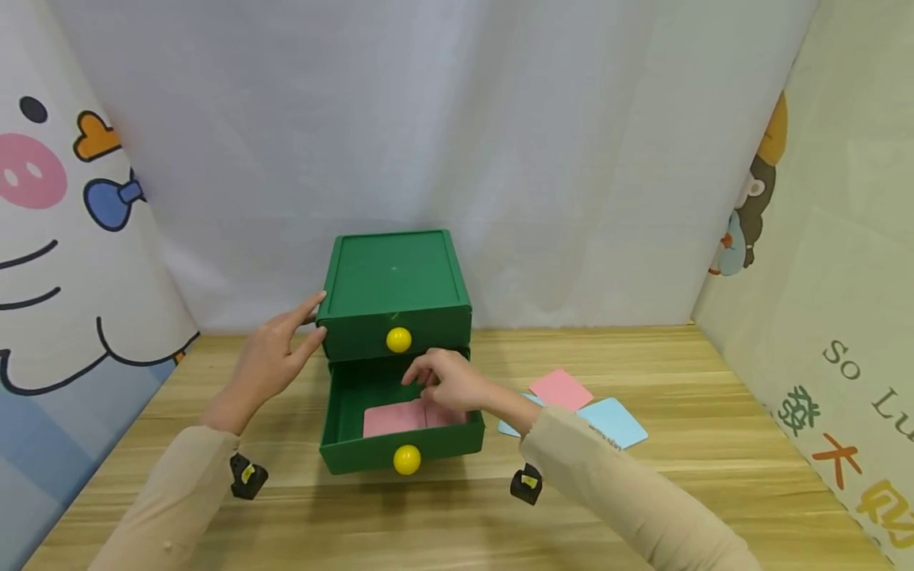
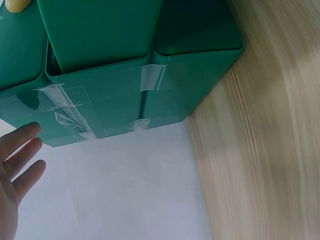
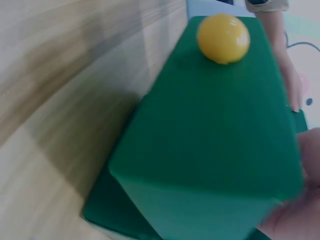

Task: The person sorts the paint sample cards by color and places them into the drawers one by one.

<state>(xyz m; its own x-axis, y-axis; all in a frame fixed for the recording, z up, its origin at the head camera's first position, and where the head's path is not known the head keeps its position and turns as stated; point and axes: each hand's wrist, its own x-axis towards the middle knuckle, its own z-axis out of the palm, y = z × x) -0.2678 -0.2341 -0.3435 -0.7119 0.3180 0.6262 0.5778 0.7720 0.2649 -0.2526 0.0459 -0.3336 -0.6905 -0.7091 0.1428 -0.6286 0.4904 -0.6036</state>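
A green drawer cabinet (image 1: 393, 274) with yellow knobs stands on the table. Its middle drawer (image 1: 343, 404) is pulled out, and pink cards (image 1: 393, 419) lie inside. My right hand (image 1: 450, 382) hovers over this drawer with loosely bent fingers; nothing shows between them. In the right wrist view, the drawer front (image 3: 215, 125) hides most of that hand. My left hand (image 1: 274, 349) is at the cabinet's upper left edge, fingers extended and thumb by the front corner. The left wrist view shows those fingers (image 2: 25, 155) spread near the taped side wall (image 2: 105, 107).
Right of the cabinet, a pink card (image 1: 561, 389) and blue cards (image 1: 614, 422) lie on the wooden table (image 1: 678, 476), partly behind my right forearm. A white curtain (image 1: 571, 159) hangs behind. Printed cloths flank both sides.
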